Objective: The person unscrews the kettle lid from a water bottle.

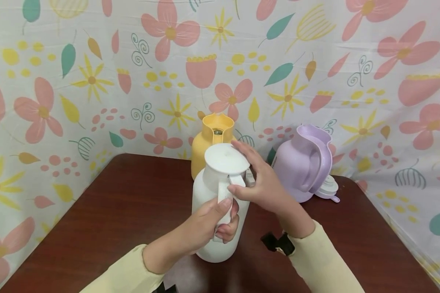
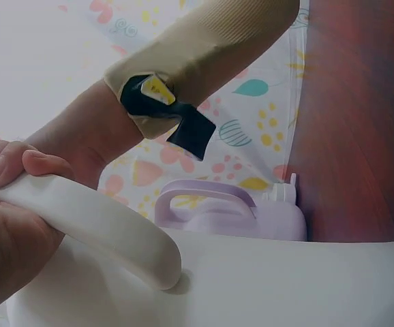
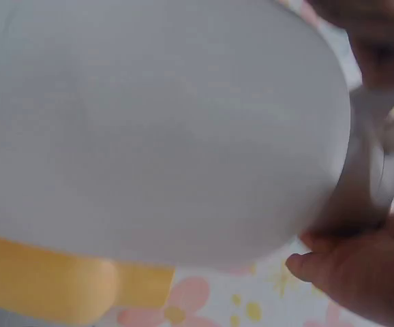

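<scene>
A white thermos jug point(image 1: 207, 195) stands over the middle of the table with its round lid point(image 1: 225, 158) on top. My left hand point(image 1: 214, 219) grips the jug's handle, thumb along the upper side. The handle point(image 2: 115, 218) arches large across the left wrist view. At the lid's right side is my right hand point(image 1: 262, 183), its fingers at the rim and its thumb by the top of the handle. In the right wrist view the jug's body point(image 3: 170, 136) fills most of the picture, with right-hand fingers point(image 3: 360, 272) curved around the neck end.
A yellow jug point(image 1: 198, 158) with an uncovered mouth stands close behind the white one. To the right is a lilac jug point(image 1: 291, 171), with a white and lilac stopper point(image 1: 328, 188) beside it. A flower-print curtain point(image 1: 132, 81) hangs behind the dark wooden table point(image 1: 132, 203).
</scene>
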Motion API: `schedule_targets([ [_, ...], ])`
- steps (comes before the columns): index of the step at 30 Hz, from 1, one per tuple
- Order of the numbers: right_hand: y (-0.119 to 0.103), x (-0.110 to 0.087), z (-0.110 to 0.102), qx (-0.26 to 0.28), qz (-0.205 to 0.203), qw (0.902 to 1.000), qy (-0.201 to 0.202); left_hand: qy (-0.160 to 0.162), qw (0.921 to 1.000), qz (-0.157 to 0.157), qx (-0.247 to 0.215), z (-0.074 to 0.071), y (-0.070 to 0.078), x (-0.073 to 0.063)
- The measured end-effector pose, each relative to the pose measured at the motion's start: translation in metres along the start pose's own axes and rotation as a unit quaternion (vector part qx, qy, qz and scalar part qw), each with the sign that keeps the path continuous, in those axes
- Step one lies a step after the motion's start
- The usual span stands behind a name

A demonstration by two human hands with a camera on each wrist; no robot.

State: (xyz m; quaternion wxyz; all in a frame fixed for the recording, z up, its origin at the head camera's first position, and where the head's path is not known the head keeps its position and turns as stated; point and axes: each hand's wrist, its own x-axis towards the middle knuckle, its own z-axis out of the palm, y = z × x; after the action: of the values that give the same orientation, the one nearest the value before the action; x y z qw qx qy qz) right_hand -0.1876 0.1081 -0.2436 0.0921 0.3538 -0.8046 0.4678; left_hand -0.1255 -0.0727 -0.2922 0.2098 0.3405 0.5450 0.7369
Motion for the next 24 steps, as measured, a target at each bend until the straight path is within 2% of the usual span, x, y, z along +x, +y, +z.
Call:
schedule_targets([
  [2,0.008,0.005,-0.010,0.035,-0.031,0.9978,-0.047,-0.001,1.0000,0.001,-0.004,0.000,0.001,0.000],
  [4,0.018,0.011,-0.020,0.085,-0.061,0.9885,-0.109,-0.004,1.0000,0.003,-0.007,0.000,0.001,-0.001],
  [8,0.035,0.026,-0.038,0.166,-0.093,0.9542,-0.231,-0.011,0.9999,0.006,-0.012,0.000,0.000,0.000],
  [11,0.047,0.036,-0.048,0.204,-0.105,0.9260,-0.300,-0.013,0.9998,0.004,-0.014,0.000,-0.001,0.000],
  [13,0.053,0.042,-0.053,0.221,-0.102,0.9136,-0.326,-0.013,0.9998,0.000,-0.016,-0.001,-0.001,0.000],
  [18,0.064,0.053,-0.061,0.239,-0.100,0.8978,-0.356,-0.005,0.9996,-0.009,-0.025,-0.002,-0.002,-0.001],
  [21,0.068,0.058,-0.064,0.253,-0.112,0.8835,-0.378,-0.001,0.9995,-0.013,-0.028,-0.001,-0.001,-0.001],
  [24,0.073,0.063,-0.064,0.257,-0.144,0.8719,-0.391,0.001,0.9995,-0.014,-0.029,-0.001,-0.001,-0.002],
])
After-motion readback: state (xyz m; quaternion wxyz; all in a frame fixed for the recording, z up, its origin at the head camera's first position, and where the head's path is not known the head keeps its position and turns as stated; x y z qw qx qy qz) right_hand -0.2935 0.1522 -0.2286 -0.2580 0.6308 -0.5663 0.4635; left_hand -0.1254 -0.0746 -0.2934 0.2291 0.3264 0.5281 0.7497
